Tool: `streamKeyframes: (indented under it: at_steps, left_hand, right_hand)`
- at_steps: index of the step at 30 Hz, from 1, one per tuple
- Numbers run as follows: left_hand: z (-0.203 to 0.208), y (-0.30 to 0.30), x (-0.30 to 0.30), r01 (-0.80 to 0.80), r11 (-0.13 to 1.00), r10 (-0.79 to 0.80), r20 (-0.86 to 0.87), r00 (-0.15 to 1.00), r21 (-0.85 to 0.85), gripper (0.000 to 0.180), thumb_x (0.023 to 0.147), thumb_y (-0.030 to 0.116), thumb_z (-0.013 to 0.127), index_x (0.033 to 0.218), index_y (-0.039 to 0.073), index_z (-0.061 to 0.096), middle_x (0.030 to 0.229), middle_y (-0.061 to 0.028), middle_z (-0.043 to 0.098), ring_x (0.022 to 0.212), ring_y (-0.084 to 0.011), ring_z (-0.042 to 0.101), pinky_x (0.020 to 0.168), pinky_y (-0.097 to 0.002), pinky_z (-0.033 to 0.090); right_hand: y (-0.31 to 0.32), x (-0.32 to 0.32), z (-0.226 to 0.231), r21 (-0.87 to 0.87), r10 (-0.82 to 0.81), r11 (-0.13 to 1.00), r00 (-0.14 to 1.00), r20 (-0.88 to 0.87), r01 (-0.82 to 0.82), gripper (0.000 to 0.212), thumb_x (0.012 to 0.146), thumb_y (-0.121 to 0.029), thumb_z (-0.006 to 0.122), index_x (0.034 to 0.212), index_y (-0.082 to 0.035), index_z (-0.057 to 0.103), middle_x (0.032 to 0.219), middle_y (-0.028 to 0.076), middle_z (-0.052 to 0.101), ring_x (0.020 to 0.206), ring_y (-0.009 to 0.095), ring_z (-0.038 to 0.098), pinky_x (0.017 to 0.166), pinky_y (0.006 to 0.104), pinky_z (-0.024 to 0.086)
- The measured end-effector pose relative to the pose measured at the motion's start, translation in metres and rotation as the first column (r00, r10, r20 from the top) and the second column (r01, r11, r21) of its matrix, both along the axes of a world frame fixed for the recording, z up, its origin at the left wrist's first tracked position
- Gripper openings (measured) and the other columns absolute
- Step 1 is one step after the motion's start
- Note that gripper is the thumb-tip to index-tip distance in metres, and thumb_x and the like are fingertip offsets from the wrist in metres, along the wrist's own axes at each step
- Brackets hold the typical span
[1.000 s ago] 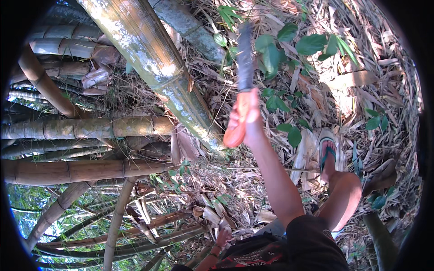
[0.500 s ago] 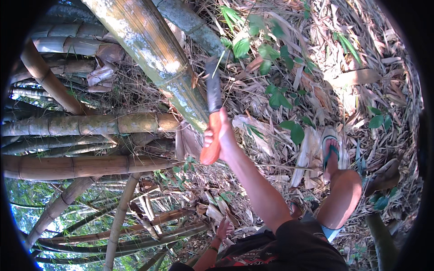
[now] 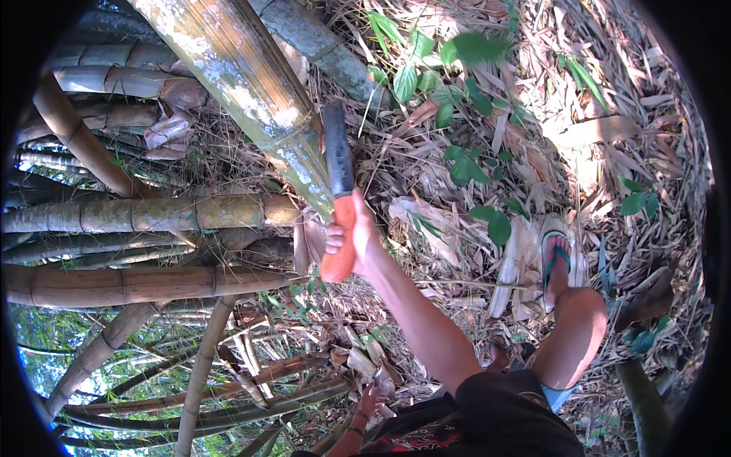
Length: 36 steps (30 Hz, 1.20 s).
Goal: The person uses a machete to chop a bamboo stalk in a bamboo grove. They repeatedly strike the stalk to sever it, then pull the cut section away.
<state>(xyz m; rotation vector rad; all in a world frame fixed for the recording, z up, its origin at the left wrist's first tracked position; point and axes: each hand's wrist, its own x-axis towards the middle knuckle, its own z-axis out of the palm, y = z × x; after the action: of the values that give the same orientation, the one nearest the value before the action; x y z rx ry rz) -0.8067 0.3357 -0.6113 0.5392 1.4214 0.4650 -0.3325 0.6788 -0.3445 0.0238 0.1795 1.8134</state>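
My right hand [image 3: 361,238] is wrapped round the orange handle of a machete [image 3: 339,164]. Its dark, broad, blunt-ended blade points up the picture, against or very close to the right side of a thick bamboo stem [image 3: 263,114] with green, yellow and whitish patches. From this angle I cannot tell whether the edge has cut in. The stem slants from the top left down to just beside my knuckles. Low in the view, my left hand [image 3: 371,400] hangs by my body above dry litter, small and partly shaded, its fingers seemingly loose and holding nothing.
Several more bamboo stems [image 3: 137,213] crowd the left side, some crossing. A greyish stem [image 3: 327,53] lies behind the thick one. Dry leaves [image 3: 609,152] cover the ground on the right, with green leafy seedlings [image 3: 464,164]. My sandalled foot [image 3: 558,263] stands on pale dry sheaths.
My right hand and the machete have moved left, bringing the blade from beside the thick stem up to its edge. My left hand has dropped slightly.
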Motion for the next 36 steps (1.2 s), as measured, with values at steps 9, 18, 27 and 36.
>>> streamKeyframes:
  at_steps: [9,18,27,36]
  left_hand:
    - [0.007,-0.008,0.007,0.11,0.989,-0.134,-0.262,0.956,-0.103,0.058,0.097,0.024,0.055,0.147,0.017,0.027,0.102,-0.0113,0.063,0.078,-0.0193,0.066,0.056,-0.0292,0.051]
    - [0.021,-0.026,0.008,0.055,0.996,-0.076,-0.333,0.94,-0.072,0.06,0.097,0.029,0.056,0.147,0.017,0.026,0.101,-0.0109,0.064,0.078,-0.0202,0.066,0.055,-0.0297,0.051]
    - [0.012,-0.034,0.012,0.07,0.994,-0.096,-0.376,0.922,-0.083,0.063,0.096,0.034,0.057,0.148,0.018,0.026,0.099,-0.0106,0.065,0.078,-0.021,0.067,0.055,-0.0301,0.05]
    - [-0.016,-0.039,0.029,0.061,0.998,-0.051,-0.386,0.921,0.014,0.059,0.095,0.035,0.057,0.145,0.018,0.03,0.11,-0.0124,0.061,0.084,-0.0246,0.066,0.061,-0.0352,0.055]
  right_hand:
    - [0.013,0.05,0.03,-0.409,-0.718,0.626,0.695,0.03,0.664,0.062,0.091,-0.074,0.031,0.077,-0.014,0.039,0.057,-0.002,0.038,0.044,0.013,0.037,0.041,0.029,0.034]
    - [-0.007,0.053,-0.013,-0.194,-0.295,0.937,0.955,0.0,0.29,0.065,0.089,-0.075,0.033,0.082,-0.011,0.041,0.06,-0.005,0.037,0.048,0.009,0.036,0.046,0.0273,0.034]
    - [-0.002,-0.02,0.015,0.096,-0.047,0.995,0.986,0.16,0.031,0.069,0.087,-0.077,0.037,0.089,-0.008,0.042,0.062,-0.001,0.038,0.048,0.013,0.039,0.045,0.0299,0.038]
    - [-0.043,0.107,0.04,0.201,-0.574,0.77,0.52,0.633,0.606,0.048,0.097,-0.055,0.045,0.087,-0.008,0.047,0.063,0.002,0.051,0.05,0.011,0.051,0.045,0.0277,0.043]
